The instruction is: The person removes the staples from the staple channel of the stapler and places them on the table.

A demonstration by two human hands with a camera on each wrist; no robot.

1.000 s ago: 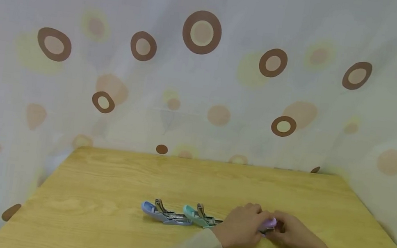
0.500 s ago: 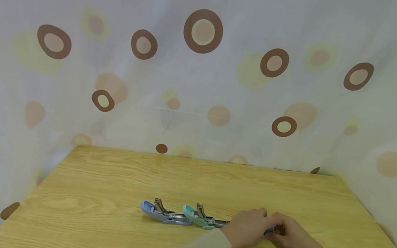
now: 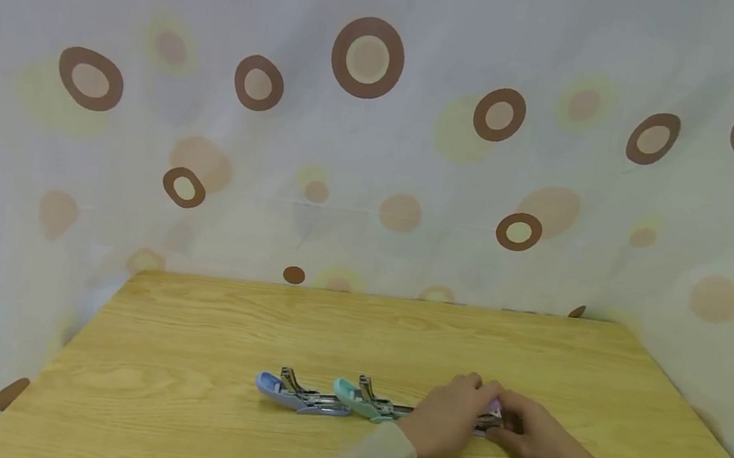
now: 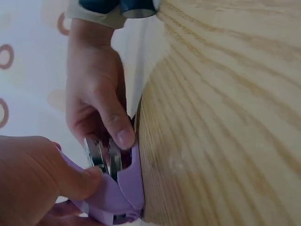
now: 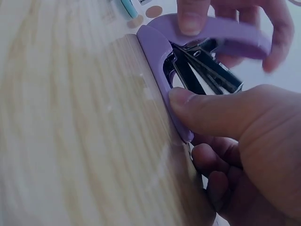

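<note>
Both hands are on a purple stapler [image 5: 154, 42] at the table's right half. My left hand [image 3: 447, 416] grips its upper cover, with the thumb on the near side and the fingers on the far side in the right wrist view. My right hand [image 3: 541, 438] pinches the base, its thumb [image 5: 202, 110] pressed on the inner edge. Cover and base are spread apart, with the metal magazine [image 5: 211, 70] showing between them. Left of the hands, a mint-green stapler [image 3: 364, 404] and a blue stapler [image 3: 281, 393] lie with their covers folded back.
The wooden table [image 3: 191, 314] stretches behind and to both sides of the staplers. A white cloth with brown circles [image 3: 367, 57] hangs at its back and sides. The green stapler's right end is hidden by the left hand.
The purple cover's end, plain between the hands a second ago, now shows less, with more metal visible below it. Both hands have shifted slightly; the green and blue staplers lie as before.
</note>
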